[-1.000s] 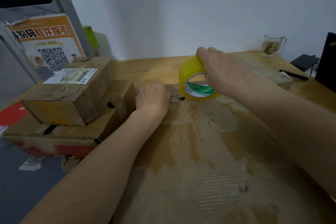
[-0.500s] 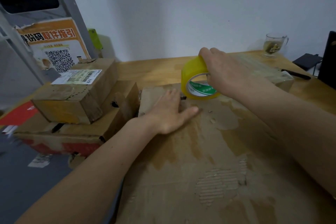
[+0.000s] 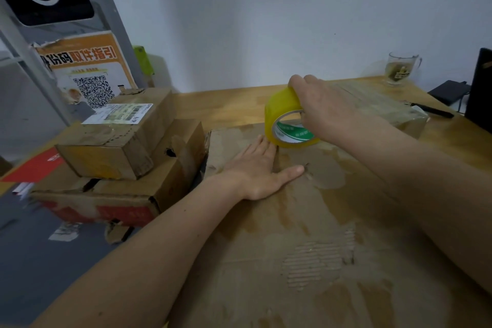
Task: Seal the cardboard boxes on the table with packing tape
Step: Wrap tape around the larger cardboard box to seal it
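Two bare hands work on a large flat cardboard box (image 3: 306,234) that fills the near part of the wooden tabletop (image 3: 234,104). On the far part of this box's top, the right hand (image 3: 327,109) has a closed grip around a yellow packing tape roll (image 3: 285,121), fingers curled over its rim; the roll stands on edge, its inner core white with green print too small to read. The left hand (image 3: 259,170) lies flat and open on the box just in front of the roll, fingertips touching its base. Left of the big box sits a small cardboard box (image 3: 119,146) with a white barcode shipping label (image 3: 118,113), stacked on a wider box with a red band (image 3: 106,197). Behind the stack, an orange poster (image 3: 85,72) carries Chinese characters and a QR code. Right of the big box, by the wall, stands a glass mug (image 3: 400,69).
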